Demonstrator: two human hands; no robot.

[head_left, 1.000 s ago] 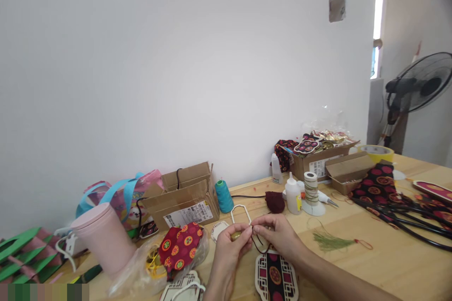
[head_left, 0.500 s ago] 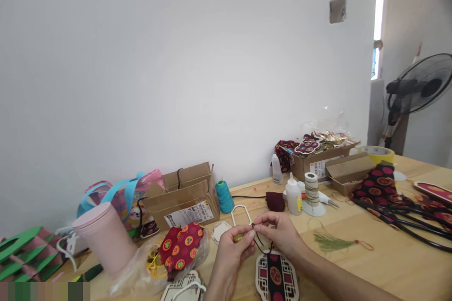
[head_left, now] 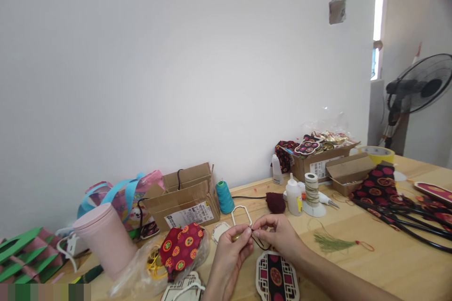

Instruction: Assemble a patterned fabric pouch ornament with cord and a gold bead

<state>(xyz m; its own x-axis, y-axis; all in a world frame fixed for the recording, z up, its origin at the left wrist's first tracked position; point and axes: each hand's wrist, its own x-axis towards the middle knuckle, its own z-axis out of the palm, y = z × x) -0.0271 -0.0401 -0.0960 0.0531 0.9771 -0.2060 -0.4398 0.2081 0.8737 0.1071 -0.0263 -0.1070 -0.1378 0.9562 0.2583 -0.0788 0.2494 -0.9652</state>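
Note:
My left hand (head_left: pixel 231 251) is closed, pinching a thin dark brown cord (head_left: pixel 262 246); a small gold-coloured round piece (head_left: pixel 236 238) shows between its fingers. Fingertips of my right hand (head_left: pixel 280 234) pinch the same cord close to the left fingertips, and a loop of it hangs below them. Beneath the hands lies a flat ornament (head_left: pixel 276 276) with a pale lattice frame and dark patterned fabric. Just beyond the fingers is a white frame-shaped piece (head_left: pixel 241 207). How the cord runs between the fingertips is too small to make out.
Left stand a pink canister (head_left: pixel 104 240), red patterned fabric (head_left: pixel 183 247) and a cardboard box (head_left: pixel 187 197). A teal thread cone (head_left: pixel 224 196), glue bottle (head_left: pixel 293 195) and cord spool (head_left: pixel 311 190) stand beyond my hands. Right lie a green tassel (head_left: pixel 334 242) and black-handled scissors (head_left: pixel 416 225).
My right fingertips have moved slightly left, closer to the left ones. The hanging cord loop has become smaller and drawn up. Other things stay in place.

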